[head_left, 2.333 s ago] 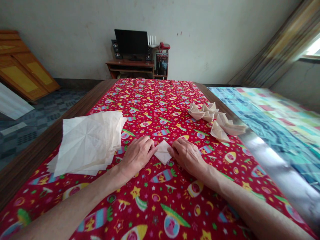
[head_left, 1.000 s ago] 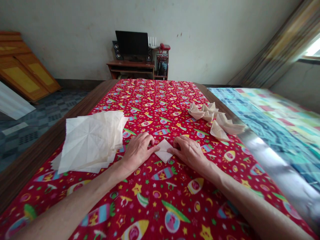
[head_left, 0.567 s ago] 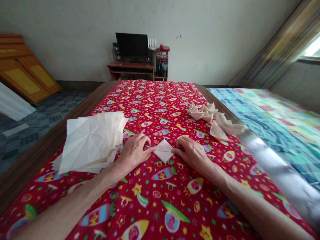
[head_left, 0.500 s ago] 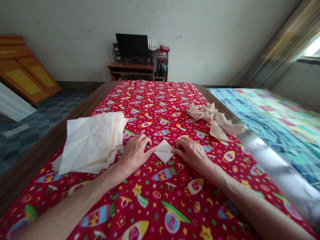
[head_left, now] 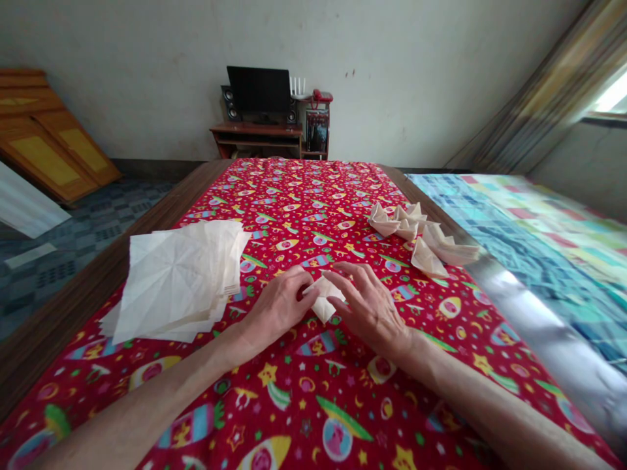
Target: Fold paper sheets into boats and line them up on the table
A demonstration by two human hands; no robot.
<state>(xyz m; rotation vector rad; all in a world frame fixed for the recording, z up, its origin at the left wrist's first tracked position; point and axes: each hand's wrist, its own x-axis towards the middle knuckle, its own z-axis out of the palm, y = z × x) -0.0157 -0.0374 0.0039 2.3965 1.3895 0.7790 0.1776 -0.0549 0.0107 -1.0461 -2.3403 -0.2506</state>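
A small folded square of white paper point(head_left: 324, 305) lies on the red cloth in front of me, one corner toward me. My left hand point(head_left: 284, 297) is closed at its left corner, thumb over the paper and fingertips curled, partly hidden. Over its right side hovers my right hand point(head_left: 367, 303), fingers spread, the index finger reaching across the far corner and the thumb by the right corner. Whether the right fingertips touch the paper I cannot tell. Left of my left hand is a stack of creased paper sheets point(head_left: 171, 281).
Several folded paper shapes point(head_left: 427, 258) sit at the cloth's right side. A patterned red cloth point(head_left: 313, 405) covers most of the brown table point(head_left: 161, 207). A bed with a checked cover point(head_left: 529, 235) stands to the right. A monitor point(head_left: 259, 93) is on a desk by the far wall.
My right hand has moved left over the paper and its fingers have spread. My left hand has shifted slightly right, its thumb further onto the paper. An upper layer now looks raised.
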